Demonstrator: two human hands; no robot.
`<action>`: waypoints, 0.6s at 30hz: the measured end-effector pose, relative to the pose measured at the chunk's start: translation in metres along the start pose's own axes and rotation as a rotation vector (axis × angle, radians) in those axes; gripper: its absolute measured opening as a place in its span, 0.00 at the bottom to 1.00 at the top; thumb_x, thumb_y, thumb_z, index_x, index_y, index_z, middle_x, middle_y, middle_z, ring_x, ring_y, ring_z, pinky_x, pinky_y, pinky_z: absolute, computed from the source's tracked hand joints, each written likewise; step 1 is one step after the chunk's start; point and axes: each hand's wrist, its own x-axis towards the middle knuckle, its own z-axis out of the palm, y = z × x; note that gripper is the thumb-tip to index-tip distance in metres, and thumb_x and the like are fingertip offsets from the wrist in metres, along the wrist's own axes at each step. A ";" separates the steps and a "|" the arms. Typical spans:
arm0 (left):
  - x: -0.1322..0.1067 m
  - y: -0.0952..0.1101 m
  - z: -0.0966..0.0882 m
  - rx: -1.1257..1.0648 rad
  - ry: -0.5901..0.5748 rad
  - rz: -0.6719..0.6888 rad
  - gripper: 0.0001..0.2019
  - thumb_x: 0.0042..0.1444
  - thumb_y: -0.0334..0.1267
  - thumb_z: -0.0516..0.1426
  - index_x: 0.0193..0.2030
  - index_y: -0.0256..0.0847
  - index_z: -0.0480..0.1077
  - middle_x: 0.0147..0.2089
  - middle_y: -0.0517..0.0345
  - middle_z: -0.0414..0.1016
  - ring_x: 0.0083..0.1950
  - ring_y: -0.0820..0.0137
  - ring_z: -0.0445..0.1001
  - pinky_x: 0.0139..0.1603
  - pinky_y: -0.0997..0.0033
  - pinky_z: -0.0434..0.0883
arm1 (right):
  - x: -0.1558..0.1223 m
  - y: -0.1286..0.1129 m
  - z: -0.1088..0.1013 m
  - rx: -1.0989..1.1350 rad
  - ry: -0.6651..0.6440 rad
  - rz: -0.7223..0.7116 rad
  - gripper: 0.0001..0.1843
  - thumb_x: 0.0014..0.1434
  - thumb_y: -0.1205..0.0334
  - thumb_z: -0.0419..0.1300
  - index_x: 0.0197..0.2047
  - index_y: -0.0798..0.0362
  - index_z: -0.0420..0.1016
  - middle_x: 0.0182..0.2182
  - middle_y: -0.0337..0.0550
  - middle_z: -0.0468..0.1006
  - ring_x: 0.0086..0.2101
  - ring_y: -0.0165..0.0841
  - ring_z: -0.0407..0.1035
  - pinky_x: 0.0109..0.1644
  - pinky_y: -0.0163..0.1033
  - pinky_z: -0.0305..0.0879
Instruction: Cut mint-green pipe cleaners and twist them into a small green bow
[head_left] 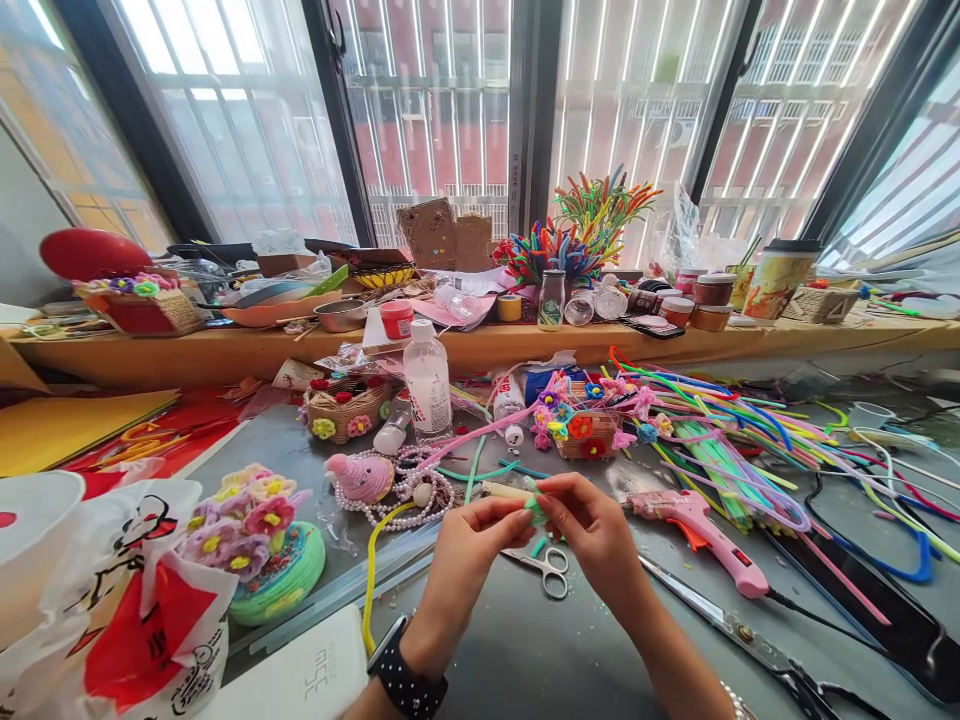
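Note:
Between the fingertips of both hands is a small piece of light green pipe cleaner (535, 510), bunched up and partly hidden by the fingers. My left hand (474, 540) pinches it from the left, and my right hand (592, 530) pinches it from the right. Just below them lies a small pair of silver scissors (553, 575) on the grey table. A pink hot glue gun (701, 530) rests to the right, its nozzle near my right hand. Left of my hands is a string of white beads (401, 505) around a pink crocheted toy (362, 478).
Large scissors (739, 630) lie at the right front, near a heap of colourful pipe cleaners (720, 440). A clear bottle (427, 385) stands behind the beads. To the left are a flower-topped green piece (289, 575), a white power bank (300, 670) and a plastic bag (150, 600).

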 end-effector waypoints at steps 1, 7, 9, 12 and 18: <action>0.000 -0.001 0.000 -0.003 0.004 0.009 0.09 0.40 0.37 0.62 0.30 0.35 0.75 0.26 0.56 0.76 0.29 0.72 0.72 0.33 0.75 0.69 | 0.000 -0.001 0.000 -0.017 0.003 -0.010 0.09 0.54 0.58 0.54 0.33 0.54 0.69 0.23 0.38 0.70 0.22 0.27 0.64 0.26 0.32 0.62; 0.002 -0.005 -0.001 -0.024 0.019 0.051 0.12 0.39 0.36 0.62 0.32 0.35 0.73 0.30 0.55 0.76 0.31 0.70 0.73 0.35 0.72 0.70 | 0.000 -0.002 -0.003 -0.148 -0.019 -0.079 0.09 0.55 0.59 0.53 0.32 0.54 0.72 0.24 0.40 0.71 0.23 0.28 0.64 0.26 0.31 0.61; 0.003 -0.005 -0.002 -0.045 0.024 0.072 0.13 0.39 0.35 0.62 0.35 0.35 0.71 0.28 0.57 0.76 0.31 0.71 0.73 0.34 0.72 0.71 | 0.001 -0.002 -0.004 -0.188 -0.029 -0.084 0.10 0.55 0.59 0.53 0.32 0.54 0.72 0.24 0.40 0.71 0.23 0.28 0.64 0.26 0.31 0.60; 0.002 -0.004 -0.001 -0.004 0.017 0.135 0.14 0.41 0.33 0.61 0.37 0.36 0.70 0.27 0.59 0.75 0.32 0.71 0.73 0.36 0.72 0.71 | 0.001 -0.002 -0.006 -0.216 -0.057 -0.082 0.10 0.56 0.59 0.53 0.31 0.54 0.72 0.24 0.40 0.71 0.23 0.28 0.64 0.25 0.31 0.60; -0.003 -0.001 0.001 0.158 -0.021 0.261 0.06 0.45 0.32 0.58 0.32 0.35 0.72 0.33 0.55 0.75 0.36 0.69 0.73 0.39 0.72 0.71 | 0.001 -0.004 -0.008 -0.210 -0.093 -0.056 0.11 0.55 0.58 0.53 0.30 0.54 0.73 0.23 0.40 0.71 0.21 0.27 0.64 0.24 0.31 0.60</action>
